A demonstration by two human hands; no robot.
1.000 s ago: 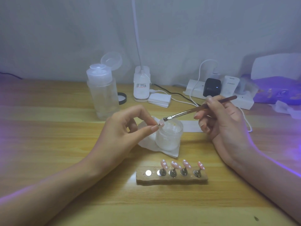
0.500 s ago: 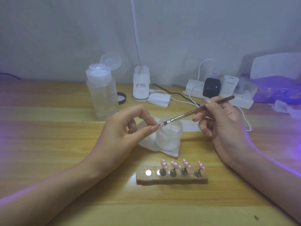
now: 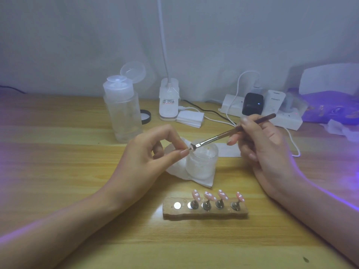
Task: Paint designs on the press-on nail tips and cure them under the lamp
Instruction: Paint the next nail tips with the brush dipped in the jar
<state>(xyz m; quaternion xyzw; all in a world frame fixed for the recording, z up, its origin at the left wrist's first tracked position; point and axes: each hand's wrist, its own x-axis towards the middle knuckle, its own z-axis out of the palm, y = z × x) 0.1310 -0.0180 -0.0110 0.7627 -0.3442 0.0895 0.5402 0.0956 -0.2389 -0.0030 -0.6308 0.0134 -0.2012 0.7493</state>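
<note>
My left hand point(image 3: 147, 152) pinches a small nail tip point(image 3: 189, 148) between thumb and forefinger, just left of an open frosted jar point(image 3: 202, 162). A thin brown brush point(image 3: 233, 132) is gripped in my right hand point(image 3: 260, 144), and its bristles touch the pinched tip over the jar's rim. Nearer to me lies a wooden holder block point(image 3: 206, 210) with several pink nail tips point(image 3: 209, 196) dotted white on metal stands; two magnet spots at its left end are bare. The curing lamp point(image 3: 330, 88) glows purple at the far right.
A clear pump bottle point(image 3: 122, 113) with its lid flipped open stands at the back left, a black cap point(image 3: 145, 116) beside it. A white desk-lamp base point(image 3: 168, 101), a power strip point(image 3: 260, 111) with plugs and cables, and a tissue point(image 3: 174, 169) under the jar are also on the wooden table point(image 3: 58, 171).
The brush tip has moved left and down from above the jar onto the nail tip held in my left hand. My left hand has stayed put.
</note>
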